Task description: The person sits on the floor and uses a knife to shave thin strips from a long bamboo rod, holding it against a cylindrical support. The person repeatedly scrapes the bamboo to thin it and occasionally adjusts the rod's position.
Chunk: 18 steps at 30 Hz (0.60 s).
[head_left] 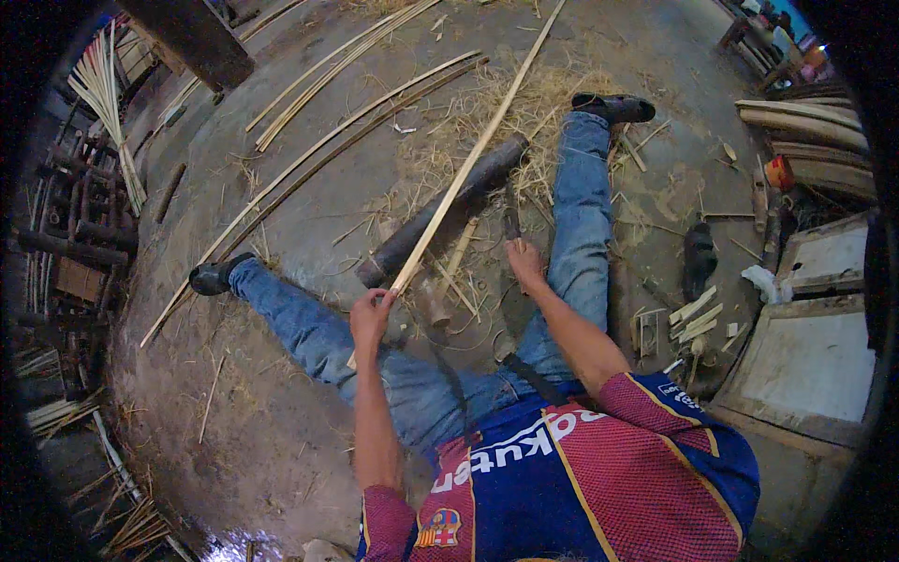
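Observation:
I sit on the floor with my legs spread. My left hand (371, 317) pinches the near end of a long pale bamboo strip (476, 155), close to my left thigh. The strip slants away to the far right and lies across a dark round log (445, 211) between my legs. Beside my right knee, my right hand (524, 262) is closed around the handle of a knife (511, 214). Its dark, narrow blade points away from me, near the far end of the log. The blade appears apart from the strip. Most of the handle is hidden by my fingers.
Thin shavings (506, 103) litter the floor around the log. More long strips (328, 155) lie at the far left, near a dark post (192, 42). Small offcuts (695, 318) and pale panels (805, 361) are on my right. A wooden rack (80, 229) stands at the left.

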Each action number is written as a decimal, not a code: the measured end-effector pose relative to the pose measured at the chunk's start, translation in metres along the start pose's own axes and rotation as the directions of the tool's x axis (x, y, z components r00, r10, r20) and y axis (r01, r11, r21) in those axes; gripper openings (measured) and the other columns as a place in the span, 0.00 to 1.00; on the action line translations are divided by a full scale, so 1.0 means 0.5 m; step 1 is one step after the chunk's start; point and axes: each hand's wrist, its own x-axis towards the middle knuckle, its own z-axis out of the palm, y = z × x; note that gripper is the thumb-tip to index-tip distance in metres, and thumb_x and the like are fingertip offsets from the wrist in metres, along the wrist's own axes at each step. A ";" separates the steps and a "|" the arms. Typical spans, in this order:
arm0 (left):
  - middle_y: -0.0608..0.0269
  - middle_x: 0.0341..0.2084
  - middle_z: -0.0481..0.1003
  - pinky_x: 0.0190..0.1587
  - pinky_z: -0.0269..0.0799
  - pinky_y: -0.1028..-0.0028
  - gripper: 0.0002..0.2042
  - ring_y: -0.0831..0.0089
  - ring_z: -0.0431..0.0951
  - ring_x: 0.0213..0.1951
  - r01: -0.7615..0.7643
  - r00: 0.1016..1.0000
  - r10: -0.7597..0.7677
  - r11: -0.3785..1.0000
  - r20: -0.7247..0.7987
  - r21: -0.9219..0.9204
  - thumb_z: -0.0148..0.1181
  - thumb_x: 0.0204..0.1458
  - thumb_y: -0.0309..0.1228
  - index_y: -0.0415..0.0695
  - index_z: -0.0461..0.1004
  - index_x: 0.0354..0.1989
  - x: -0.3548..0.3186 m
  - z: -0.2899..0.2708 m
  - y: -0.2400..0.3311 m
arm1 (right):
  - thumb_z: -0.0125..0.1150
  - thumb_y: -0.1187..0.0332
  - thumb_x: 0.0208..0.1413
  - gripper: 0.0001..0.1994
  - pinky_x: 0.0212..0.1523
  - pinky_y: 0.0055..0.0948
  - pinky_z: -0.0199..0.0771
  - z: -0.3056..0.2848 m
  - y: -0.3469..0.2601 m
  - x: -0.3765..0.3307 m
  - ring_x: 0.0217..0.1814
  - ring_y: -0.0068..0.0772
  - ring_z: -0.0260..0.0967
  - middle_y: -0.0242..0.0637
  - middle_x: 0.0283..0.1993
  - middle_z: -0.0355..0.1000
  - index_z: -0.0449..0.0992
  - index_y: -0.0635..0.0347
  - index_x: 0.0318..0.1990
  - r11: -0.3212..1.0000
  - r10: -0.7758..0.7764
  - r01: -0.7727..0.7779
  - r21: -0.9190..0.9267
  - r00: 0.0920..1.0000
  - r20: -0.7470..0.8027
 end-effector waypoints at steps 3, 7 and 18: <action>0.52 0.29 0.79 0.37 0.71 0.59 0.20 0.54 0.79 0.34 0.069 0.995 -0.065 0.996 -0.078 0.050 0.63 0.53 0.52 0.49 0.80 0.44 -0.018 -0.018 -0.048 | 0.61 0.46 0.53 0.24 0.38 0.45 0.70 -0.017 -0.138 -0.104 0.33 0.48 0.72 0.48 0.28 0.73 0.75 0.64 0.34 0.995 -0.029 0.018 0.101 0.994 0.102; 0.49 0.34 0.81 0.39 0.73 0.56 0.31 0.54 0.80 0.35 0.016 0.991 -0.006 0.997 -0.134 0.078 0.62 0.51 0.58 0.46 0.75 0.55 0.033 0.003 0.015 | 0.63 0.48 0.55 0.23 0.31 0.42 0.67 -0.007 -0.079 -0.070 0.26 0.42 0.68 0.40 0.22 0.68 0.72 0.63 0.30 0.986 -0.029 0.018 0.164 0.998 0.062; 0.62 0.22 0.76 0.23 0.68 0.72 0.27 0.74 0.74 0.19 0.138 0.971 -0.072 0.947 0.227 -0.289 0.66 0.55 0.43 0.40 0.70 0.59 0.083 -0.036 0.003 | 0.63 0.54 0.57 0.18 0.28 0.41 0.63 -0.054 -0.174 -0.127 0.25 0.42 0.63 0.45 0.24 0.66 0.71 0.62 0.33 0.929 -0.367 0.357 0.093 0.922 0.122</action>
